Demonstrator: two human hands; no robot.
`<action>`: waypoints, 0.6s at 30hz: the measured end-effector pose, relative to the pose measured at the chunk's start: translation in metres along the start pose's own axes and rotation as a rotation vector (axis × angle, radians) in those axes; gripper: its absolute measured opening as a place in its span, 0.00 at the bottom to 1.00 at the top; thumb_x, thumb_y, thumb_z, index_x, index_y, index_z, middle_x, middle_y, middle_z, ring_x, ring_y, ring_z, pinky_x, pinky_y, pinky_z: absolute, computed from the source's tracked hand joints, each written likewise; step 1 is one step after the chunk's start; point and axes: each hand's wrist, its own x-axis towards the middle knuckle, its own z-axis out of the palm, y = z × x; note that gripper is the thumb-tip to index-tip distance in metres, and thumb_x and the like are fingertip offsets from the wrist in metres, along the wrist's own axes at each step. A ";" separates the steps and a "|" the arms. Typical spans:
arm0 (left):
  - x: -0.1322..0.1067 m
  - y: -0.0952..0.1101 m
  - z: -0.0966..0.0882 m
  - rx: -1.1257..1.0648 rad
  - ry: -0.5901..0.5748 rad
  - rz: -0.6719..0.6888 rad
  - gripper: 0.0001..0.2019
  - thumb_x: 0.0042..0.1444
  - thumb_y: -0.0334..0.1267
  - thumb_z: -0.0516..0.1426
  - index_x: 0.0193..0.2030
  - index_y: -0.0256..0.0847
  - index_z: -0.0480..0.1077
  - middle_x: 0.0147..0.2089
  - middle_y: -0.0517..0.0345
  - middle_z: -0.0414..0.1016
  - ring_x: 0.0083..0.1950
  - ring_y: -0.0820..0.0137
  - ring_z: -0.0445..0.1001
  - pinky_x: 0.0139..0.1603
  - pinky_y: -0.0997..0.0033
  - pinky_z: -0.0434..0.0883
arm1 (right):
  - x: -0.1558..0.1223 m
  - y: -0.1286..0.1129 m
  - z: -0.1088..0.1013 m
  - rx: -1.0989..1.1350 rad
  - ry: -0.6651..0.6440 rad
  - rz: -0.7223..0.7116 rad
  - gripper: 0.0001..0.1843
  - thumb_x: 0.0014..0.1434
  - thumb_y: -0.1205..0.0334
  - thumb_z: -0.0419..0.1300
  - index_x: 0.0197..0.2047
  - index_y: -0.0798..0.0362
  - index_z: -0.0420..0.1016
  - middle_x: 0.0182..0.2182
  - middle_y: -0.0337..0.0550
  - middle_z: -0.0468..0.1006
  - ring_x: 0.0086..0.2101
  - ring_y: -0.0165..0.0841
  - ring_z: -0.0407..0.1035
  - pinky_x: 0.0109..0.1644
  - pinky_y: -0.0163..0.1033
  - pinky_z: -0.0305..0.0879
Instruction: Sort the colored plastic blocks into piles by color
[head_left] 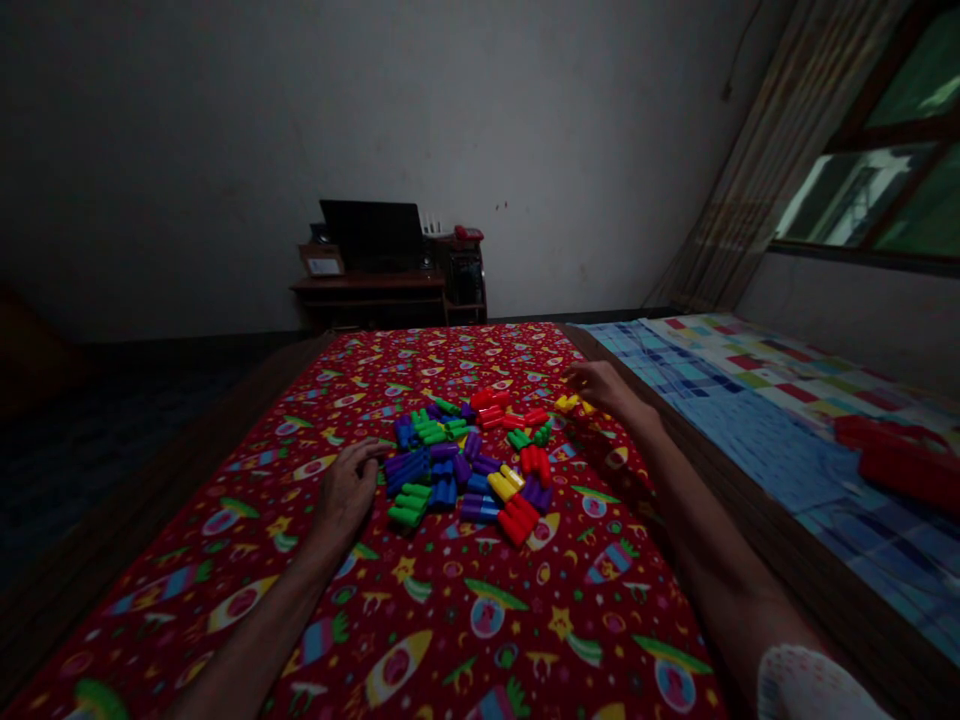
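The light is rather weak. The far wall [570, 130] is grey. Before this wall stands a brown desk [367, 284] with a black monitor [379, 235] on it. At the right, a long curtain [772, 140] hangs beside a brown-framed window [874, 185], where daylight shows. The floor [97, 450] on the left lies in shadow.

Left forearm [289, 600] reaches forward, left hand [349, 480] palm down, fingers loosely bent; right forearm [701, 520] stretches farther, right hand [600, 386] at right, fingers curved downward.
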 end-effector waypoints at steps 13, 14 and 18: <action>-0.002 0.008 -0.004 0.003 0.001 0.004 0.15 0.53 0.40 0.49 0.37 0.42 0.76 0.47 0.51 0.78 0.52 0.59 0.75 0.58 0.56 0.71 | -0.020 -0.008 0.031 -0.355 -0.156 -0.071 0.12 0.61 0.70 0.55 0.42 0.58 0.79 0.39 0.55 0.78 0.43 0.38 0.69 0.48 0.38 0.63; -0.002 0.008 -0.004 0.004 0.001 0.006 0.15 0.53 0.40 0.48 0.37 0.42 0.76 0.47 0.50 0.78 0.52 0.59 0.75 0.58 0.57 0.71 | -0.019 -0.008 0.028 -0.354 -0.162 -0.068 0.11 0.60 0.70 0.55 0.41 0.58 0.80 0.38 0.54 0.78 0.43 0.38 0.70 0.48 0.37 0.62; -0.001 0.006 -0.003 0.000 0.001 -0.001 0.15 0.53 0.40 0.48 0.37 0.42 0.76 0.46 0.51 0.78 0.51 0.60 0.75 0.57 0.57 0.71 | -0.012 -0.018 0.020 -0.302 -0.144 -0.039 0.13 0.58 0.72 0.55 0.40 0.58 0.82 0.37 0.54 0.79 0.41 0.38 0.71 0.44 0.36 0.63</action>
